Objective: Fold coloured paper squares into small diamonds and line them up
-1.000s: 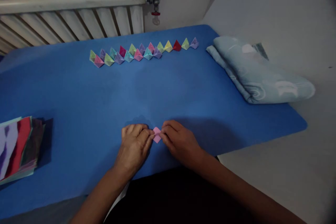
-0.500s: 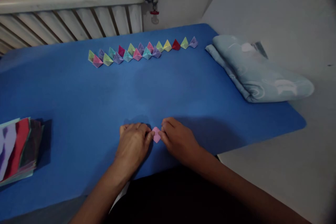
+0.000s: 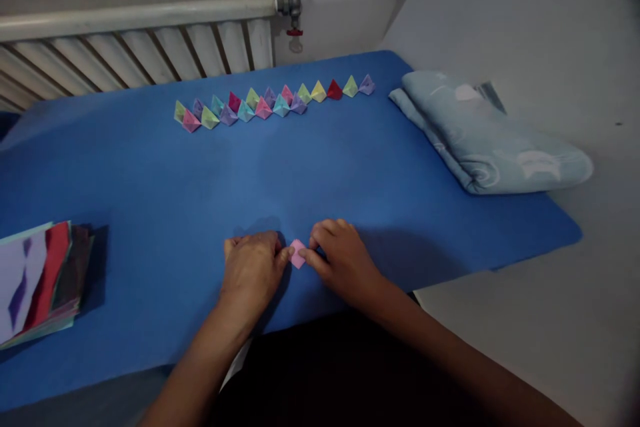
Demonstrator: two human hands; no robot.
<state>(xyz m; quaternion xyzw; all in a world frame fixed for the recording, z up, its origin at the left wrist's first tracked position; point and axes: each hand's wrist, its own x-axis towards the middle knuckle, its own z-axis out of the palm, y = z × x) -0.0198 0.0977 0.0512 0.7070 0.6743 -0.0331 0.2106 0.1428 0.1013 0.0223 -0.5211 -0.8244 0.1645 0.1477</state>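
Note:
A small piece of folded pink paper (image 3: 298, 255) lies between my hands near the front edge of the blue surface (image 3: 320, 173). My left hand (image 3: 253, 265) is closed, its thumb tip pinching the paper's left corner. From the other side my right hand (image 3: 341, 259) holds the paper, its thumb pressed on the right part and its fingers curled. Farther back stand small folded paper boats (image 3: 263, 108) in pink, green, purple, blue, yellow and red, in two staggered rows.
At the left, a stack of coloured paper sheets (image 3: 50, 280) lies on the surface. A folded light-blue blanket (image 3: 490, 140) rests at the right by the wall. Behind the surface are a white radiator (image 3: 140, 13) and a valve with a red handle (image 3: 295, 32).
The view has tilted up slightly, showing more of the pipe. My right fingers have shifted a little and the thumb lies more across the pink paper. Both hands still hold it.

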